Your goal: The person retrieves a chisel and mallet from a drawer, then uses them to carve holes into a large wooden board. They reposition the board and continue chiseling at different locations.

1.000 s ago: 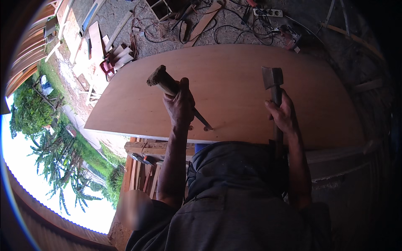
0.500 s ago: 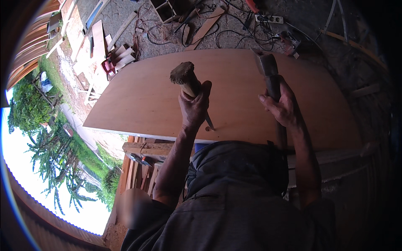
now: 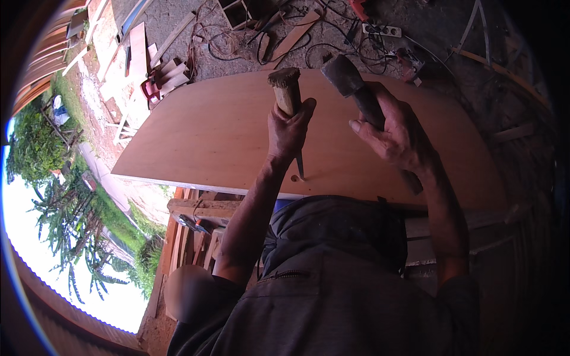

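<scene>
A large pale brown wooden board (image 3: pixel 208 127) with a curved far edge lies in front of me. My left hand (image 3: pixel 287 137) is closed round the wooden handle of a chisel (image 3: pixel 288 99), whose top end is frayed and mushroomed. Its narrow blade points down, with the tip at the board beside a small cut hole (image 3: pixel 294 178) near the front edge. In my right hand (image 3: pixel 398 133) is a hammer (image 3: pixel 343 76), gripped by its dark handle. The hammer head is raised just right of the chisel's top, apart from it.
Beyond the board, tangled cables (image 3: pixel 222 47), a white power strip (image 3: pixel 381 29) and a red power tool (image 3: pixel 409 65) lie on the floor. Wood offcuts (image 3: pixel 173 77) and another red tool (image 3: pixel 151 89) are at the far left. Timber pieces (image 3: pixel 205 209) stand below the board's left front edge.
The hammer has swung left toward the chisel's top, its head tilting over. My left hand has shifted slightly right and the chisel stands more upright.
</scene>
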{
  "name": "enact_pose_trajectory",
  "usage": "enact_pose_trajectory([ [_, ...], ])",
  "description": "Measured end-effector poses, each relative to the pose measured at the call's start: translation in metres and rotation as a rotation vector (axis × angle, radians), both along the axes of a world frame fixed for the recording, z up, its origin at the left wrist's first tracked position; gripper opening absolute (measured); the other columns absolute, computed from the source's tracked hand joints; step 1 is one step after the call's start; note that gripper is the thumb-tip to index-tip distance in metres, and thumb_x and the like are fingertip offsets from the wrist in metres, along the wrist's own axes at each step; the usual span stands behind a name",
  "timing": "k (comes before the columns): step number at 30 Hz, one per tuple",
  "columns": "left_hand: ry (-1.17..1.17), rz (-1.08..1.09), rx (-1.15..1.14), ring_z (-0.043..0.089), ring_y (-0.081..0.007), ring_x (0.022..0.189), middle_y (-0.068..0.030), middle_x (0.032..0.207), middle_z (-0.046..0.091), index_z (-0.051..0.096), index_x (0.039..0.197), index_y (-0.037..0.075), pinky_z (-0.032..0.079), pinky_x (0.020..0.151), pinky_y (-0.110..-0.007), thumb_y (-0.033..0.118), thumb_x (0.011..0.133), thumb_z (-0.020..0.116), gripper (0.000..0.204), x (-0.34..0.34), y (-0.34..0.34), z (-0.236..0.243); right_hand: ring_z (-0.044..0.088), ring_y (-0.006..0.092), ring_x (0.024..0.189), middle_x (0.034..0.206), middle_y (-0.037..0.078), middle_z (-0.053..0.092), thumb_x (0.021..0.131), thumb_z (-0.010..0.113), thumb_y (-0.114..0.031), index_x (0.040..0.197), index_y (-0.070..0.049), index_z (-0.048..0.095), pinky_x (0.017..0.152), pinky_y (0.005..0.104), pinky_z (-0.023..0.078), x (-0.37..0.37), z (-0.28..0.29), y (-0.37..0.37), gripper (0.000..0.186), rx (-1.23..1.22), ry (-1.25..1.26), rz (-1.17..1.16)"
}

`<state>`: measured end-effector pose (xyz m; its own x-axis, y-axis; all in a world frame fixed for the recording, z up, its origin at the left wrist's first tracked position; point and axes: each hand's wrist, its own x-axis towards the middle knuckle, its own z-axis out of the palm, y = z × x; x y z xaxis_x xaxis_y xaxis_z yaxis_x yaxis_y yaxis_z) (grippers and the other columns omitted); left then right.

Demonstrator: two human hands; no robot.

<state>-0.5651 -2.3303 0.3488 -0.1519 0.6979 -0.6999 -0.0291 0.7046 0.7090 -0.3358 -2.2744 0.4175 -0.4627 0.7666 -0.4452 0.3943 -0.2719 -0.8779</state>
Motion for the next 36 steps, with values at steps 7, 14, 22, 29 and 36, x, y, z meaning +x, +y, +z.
enact_pose_trajectory([
  [7,-0.048,-0.007,0.097,0.042,-0.0023,0.045,0.0075,0.058,0.047,0.049,0.075,0.014,0.031,0.042,-0.022,0.015,0.092,0.075,0.031,0.010,-0.002,0.020,0.058,0.0164,0.071,0.076,0.006,0.055,0.090,0.068,-0.012,0.128,-0.004,0.054,0.066,0.0354,0.049,0.000,0.006,0.029,0.042,0.221,-0.100,0.129],
  [14,0.025,-0.074,-0.003,0.043,-0.0036,0.064,0.0044,0.070,0.052,0.053,0.085,0.004,0.039,0.054,-0.026,0.016,0.090,0.075,0.026,0.008,0.002,0.008,0.061,0.0180,0.066,0.083,0.004,0.062,0.094,0.068,-0.015,0.129,-0.004,0.055,0.062,0.0380,0.052,0.007,0.035,0.088,0.040,0.267,-0.015,-0.122],
  [22,0.023,-0.139,0.004,0.046,-0.0046,0.067,0.0038,0.071,0.052,0.055,0.089,0.003,0.042,0.057,-0.027,0.017,0.091,0.075,0.025,0.015,-0.003,0.016,0.067,0.0426,0.085,0.082,0.022,0.064,0.090,0.061,-0.007,0.120,-0.003,0.053,0.074,0.0420,0.053,-0.008,0.009,0.076,0.031,0.164,-0.274,0.638],
  [29,0.007,-0.152,0.007,0.046,-0.0053,0.067,0.0032,0.072,0.053,0.057,0.092,0.002,0.043,0.058,-0.027,0.019,0.091,0.075,0.025,0.015,0.008,0.009,0.052,0.0133,0.048,0.062,0.002,0.052,0.094,0.064,-0.014,0.117,0.000,0.058,0.048,0.0307,0.046,0.001,0.095,0.146,0.028,0.359,-0.148,-0.625],
  [36,-0.015,-0.166,0.025,0.047,-0.0050,0.072,0.0017,0.081,0.057,0.058,0.098,0.002,0.045,0.062,-0.028,0.017,0.090,0.076,0.025,0.016,0.002,0.005,0.064,0.0212,0.071,0.075,0.016,0.058,0.085,0.064,0.001,0.122,0.000,0.050,0.068,0.0369,0.052,-0.013,0.002,0.069,0.040,0.164,-0.302,0.583],
])
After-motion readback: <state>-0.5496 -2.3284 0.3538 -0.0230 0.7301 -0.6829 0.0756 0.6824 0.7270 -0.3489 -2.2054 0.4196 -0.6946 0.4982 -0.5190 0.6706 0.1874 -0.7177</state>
